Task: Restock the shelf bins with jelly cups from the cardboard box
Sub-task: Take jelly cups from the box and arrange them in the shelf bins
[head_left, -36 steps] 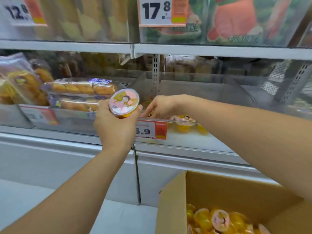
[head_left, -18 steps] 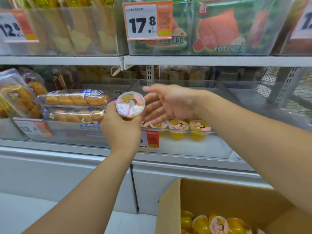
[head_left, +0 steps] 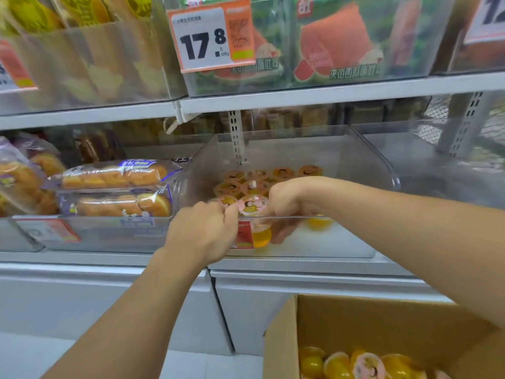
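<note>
Two bread packs (head_left: 114, 187) beside clear bin (head_left: 314, 149)

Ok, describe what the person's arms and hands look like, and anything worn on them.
Both forearms are bare up to the picture's edge: no sleeves show. The left hand and right hand wear no gloves, and no watch, bracelet or ring is visible. The right hand's fingers are partly hidden behind the clear bin front, so rings there cannot be ruled out.

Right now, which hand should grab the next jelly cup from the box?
Probably the right hand: its arm passes right above the cardboard box. The left hand is farther over, at the clear bin.
</note>
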